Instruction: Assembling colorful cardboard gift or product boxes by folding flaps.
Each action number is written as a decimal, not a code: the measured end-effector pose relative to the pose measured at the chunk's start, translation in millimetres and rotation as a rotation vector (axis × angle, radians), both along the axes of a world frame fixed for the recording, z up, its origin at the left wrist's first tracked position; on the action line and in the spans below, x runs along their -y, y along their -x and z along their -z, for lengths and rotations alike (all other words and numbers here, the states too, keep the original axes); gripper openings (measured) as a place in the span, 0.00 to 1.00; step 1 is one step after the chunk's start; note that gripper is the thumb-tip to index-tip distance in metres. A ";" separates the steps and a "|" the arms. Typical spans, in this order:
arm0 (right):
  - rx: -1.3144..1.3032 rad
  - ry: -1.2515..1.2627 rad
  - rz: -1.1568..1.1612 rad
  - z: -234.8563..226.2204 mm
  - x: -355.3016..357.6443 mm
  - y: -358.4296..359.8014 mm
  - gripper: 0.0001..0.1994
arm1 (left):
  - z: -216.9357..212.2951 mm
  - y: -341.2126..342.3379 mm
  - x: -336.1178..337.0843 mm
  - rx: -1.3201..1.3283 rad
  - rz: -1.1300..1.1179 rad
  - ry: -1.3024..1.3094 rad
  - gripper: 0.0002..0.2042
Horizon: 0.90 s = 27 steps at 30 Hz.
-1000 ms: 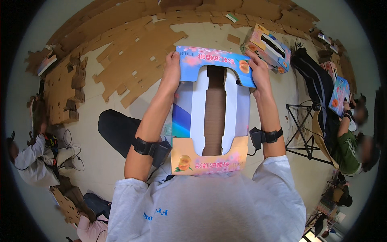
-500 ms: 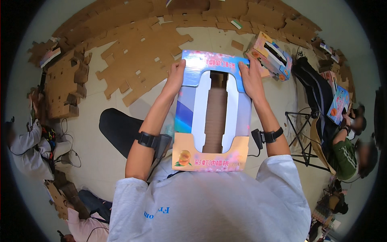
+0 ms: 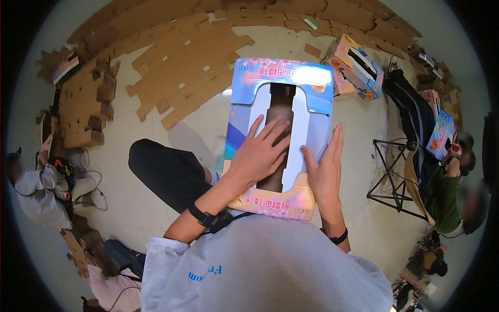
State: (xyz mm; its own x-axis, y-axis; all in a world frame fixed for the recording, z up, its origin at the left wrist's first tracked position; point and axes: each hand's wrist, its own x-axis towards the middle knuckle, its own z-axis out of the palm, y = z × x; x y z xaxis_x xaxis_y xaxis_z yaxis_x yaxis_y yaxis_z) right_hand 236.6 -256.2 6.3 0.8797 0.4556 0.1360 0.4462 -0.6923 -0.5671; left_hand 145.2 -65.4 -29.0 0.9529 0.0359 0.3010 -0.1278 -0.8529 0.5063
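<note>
A colourful cardboard fruit box (image 3: 283,73) rests upright in my lap, with blue at its far end and peach-orange at its near end. A long cutout in its top has white flaps along both sides and shows brown card inside. My left hand (image 3: 264,151) lies across the left flap and the cutout with its fingers spread. At the box's right side is my right hand (image 3: 326,169), its fingers stretched along the edge and its thumb by the right white flap. Neither hand is gripping the box.
Flattened brown cardboard sheets (image 3: 192,67) cover the far floor, with a cardboard stack (image 3: 83,112) at left. Another printed box (image 3: 356,65) stands at far right. Beyond it are a black tripod-like stand (image 3: 397,177) and a person in a green garment (image 3: 446,205). Other people sit at left.
Both hands have left the box's far corners and come nearer me. The left now lies over the cutout, the right along the right side. The box has shifted and turned slightly.
</note>
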 end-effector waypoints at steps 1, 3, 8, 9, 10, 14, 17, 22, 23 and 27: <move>-0.044 -0.044 0.022 4.0 -1.1 -0.2 0.44 | 6.6 0.1 1.0 0.007 -0.019 -0.006 0.24; -0.051 -0.068 0.000 12.5 2.1 -6.2 0.41 | 16.9 -3.6 2.3 0.020 -0.065 0.024 0.21; -0.139 -0.252 -0.069 44.4 20.6 -25.9 0.39 | 12.9 1.8 6.3 0.053 -0.017 -0.064 0.16; -0.255 -0.209 -0.058 48.6 25.9 -27.2 0.41 | 10.9 8.3 5.7 0.093 -0.063 -0.020 0.16; -0.368 -0.168 -0.047 50.8 31.7 -26.0 0.44 | 10.7 18.3 3.5 0.112 -0.107 0.016 0.15; -0.879 -0.583 -0.217 47.3 53.0 1.6 0.55 | 45.6 59.3 -23.6 0.237 -0.544 0.175 0.15; -1.092 -0.475 -0.172 44.4 65.5 33.5 0.60 | 95.2 84.4 -30.4 0.071 -0.895 0.747 0.22; -1.076 -0.651 -0.039 75.4 84.5 42.6 0.53 | 122.5 93.9 -22.8 -0.205 -0.696 1.681 0.34; -1.041 -0.732 -0.063 83.9 90.9 38.4 0.51 | 117.0 93.4 -19.4 -0.147 -0.664 1.649 0.34; -1.226 -1.005 0.337 97.2 120.5 2.3 0.37 | 90.9 88.9 -35.0 -0.229 -0.345 1.362 0.26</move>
State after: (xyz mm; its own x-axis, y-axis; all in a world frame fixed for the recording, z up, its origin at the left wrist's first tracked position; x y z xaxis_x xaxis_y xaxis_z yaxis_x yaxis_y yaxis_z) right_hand 234.3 -376.8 -90.9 0.7148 0.3949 -0.5772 -0.6784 0.1910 -0.7094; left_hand 56.3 -30.5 -119.9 0.8593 0.4044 -0.3133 0.1780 0.3377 0.9243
